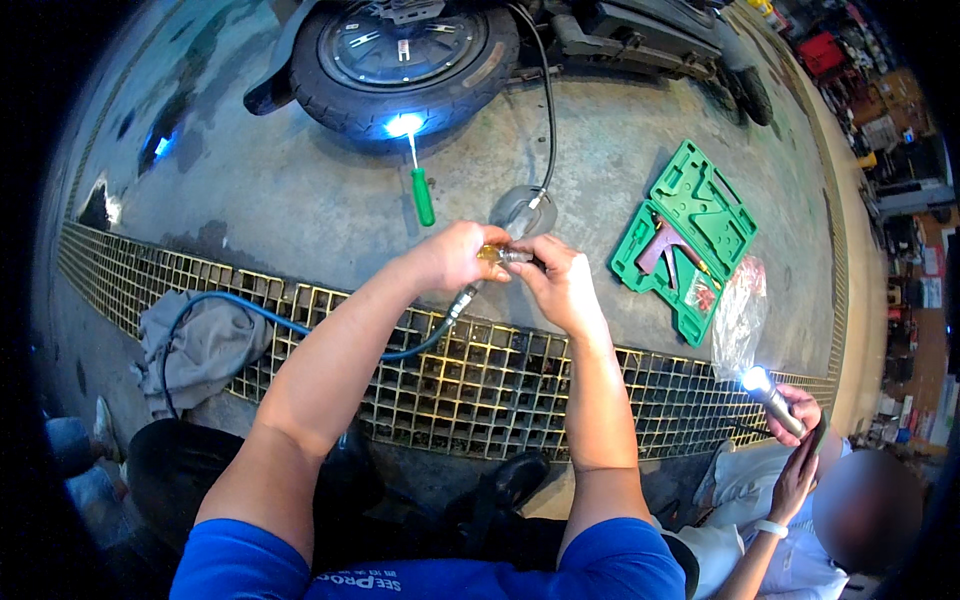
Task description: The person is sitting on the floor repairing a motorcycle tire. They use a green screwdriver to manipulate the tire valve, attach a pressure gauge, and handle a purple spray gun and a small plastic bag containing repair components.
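Observation:
My left hand and my right hand meet over the floor grate, both closed on a brass air hose fitting held between them. A blue air hose runs from the fitting down and left across the grate. A black hose with a gauge body leads from just beyond my hands up toward the scooter. A green-handled screwdriver sticks out of the scooter's rear tyre, lit by a bright spot of light.
A yellow metal floor grate crosses the concrete floor. An open green tool case and a clear plastic bag lie to the right. Another person at lower right holds a lit torch. A grey rag lies left.

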Demonstrator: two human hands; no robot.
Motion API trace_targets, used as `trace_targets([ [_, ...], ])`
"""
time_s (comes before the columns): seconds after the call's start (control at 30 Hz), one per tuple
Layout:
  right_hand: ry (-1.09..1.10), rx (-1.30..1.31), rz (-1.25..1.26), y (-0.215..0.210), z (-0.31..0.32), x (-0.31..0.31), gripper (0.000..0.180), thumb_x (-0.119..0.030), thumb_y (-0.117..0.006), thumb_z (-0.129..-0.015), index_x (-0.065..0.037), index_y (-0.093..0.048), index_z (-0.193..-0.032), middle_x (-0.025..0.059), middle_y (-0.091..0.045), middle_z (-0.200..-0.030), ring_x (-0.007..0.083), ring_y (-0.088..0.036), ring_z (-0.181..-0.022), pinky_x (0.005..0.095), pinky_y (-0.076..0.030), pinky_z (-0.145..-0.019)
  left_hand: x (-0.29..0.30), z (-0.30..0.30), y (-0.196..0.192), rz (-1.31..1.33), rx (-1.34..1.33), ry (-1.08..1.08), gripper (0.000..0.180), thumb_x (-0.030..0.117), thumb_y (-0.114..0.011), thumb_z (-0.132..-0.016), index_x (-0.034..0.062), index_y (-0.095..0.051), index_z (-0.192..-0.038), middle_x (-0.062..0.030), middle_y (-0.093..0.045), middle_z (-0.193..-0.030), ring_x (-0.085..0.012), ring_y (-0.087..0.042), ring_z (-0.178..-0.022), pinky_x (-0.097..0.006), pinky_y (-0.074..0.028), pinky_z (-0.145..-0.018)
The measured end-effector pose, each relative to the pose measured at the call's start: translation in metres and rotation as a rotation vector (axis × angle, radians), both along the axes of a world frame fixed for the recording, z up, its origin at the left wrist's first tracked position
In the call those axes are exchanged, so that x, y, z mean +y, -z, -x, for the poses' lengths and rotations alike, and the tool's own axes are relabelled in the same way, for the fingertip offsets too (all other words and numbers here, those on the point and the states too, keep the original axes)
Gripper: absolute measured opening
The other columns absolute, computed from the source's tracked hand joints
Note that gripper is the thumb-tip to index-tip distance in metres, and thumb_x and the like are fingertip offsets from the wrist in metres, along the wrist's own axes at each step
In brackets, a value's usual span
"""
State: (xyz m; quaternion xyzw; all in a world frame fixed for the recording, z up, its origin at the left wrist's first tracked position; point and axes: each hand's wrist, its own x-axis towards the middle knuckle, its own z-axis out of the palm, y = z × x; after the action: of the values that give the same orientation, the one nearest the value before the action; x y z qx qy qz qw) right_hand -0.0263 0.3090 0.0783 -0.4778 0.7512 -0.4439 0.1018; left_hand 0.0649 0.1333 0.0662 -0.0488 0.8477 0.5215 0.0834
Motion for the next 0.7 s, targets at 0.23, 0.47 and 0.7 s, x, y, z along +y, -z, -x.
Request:
trace_targets([
  [0.23,0.068,-0.244,-0.201,-0.008,-0.005,-0.001,0.020,-0.010,-0.068,-0.078,-0.002,-0.064,-0.096,0.0165,-0.063,-0.082,0.0331,-0.063,-0.076,0.0359,-0.050,-0.068,0.000,-0.005,0.003,0.082,-0.073,-0.002,0.049,0.026,-0.077,-0.073,0.0035,-0.060,-0.112,-0.0166,-0.067,-0.101,-0.0292,-0.064,-0.093,-0.036,-0.049,-0.082],
  [0.47,-0.004,-0.074,-0.137,-0.008,-0.006,0.000,0.020,-0.006,-0.067,-0.077,-0.002,-0.065,-0.097,0.0164,-0.064,-0.086,0.0324,-0.064,-0.080,0.0356,-0.050,-0.072,0.000,-0.004,0.005,0.083,-0.042,0.007,0.048,0.026,-0.077,-0.074,0.0033,-0.060,-0.113,-0.0171,-0.067,-0.099,-0.0291,-0.065,-0.092,-0.037,-0.050,-0.081],
  [0.7,0.022,-0.123,-0.113,-0.008,-0.002,0.003,0.023,-0.004,-0.067,-0.076,-0.002,-0.065,-0.099,0.0153,-0.065,-0.088,0.0290,-0.065,-0.079,0.0338,-0.051,-0.072,0.002,-0.004,0.002,0.068,-0.071,-0.031,0.049,0.024,-0.078,-0.073,0.0037,-0.060,-0.113,-0.0163,-0.067,-0.097,-0.0277,-0.064,-0.089,-0.036,-0.050,-0.081],
])
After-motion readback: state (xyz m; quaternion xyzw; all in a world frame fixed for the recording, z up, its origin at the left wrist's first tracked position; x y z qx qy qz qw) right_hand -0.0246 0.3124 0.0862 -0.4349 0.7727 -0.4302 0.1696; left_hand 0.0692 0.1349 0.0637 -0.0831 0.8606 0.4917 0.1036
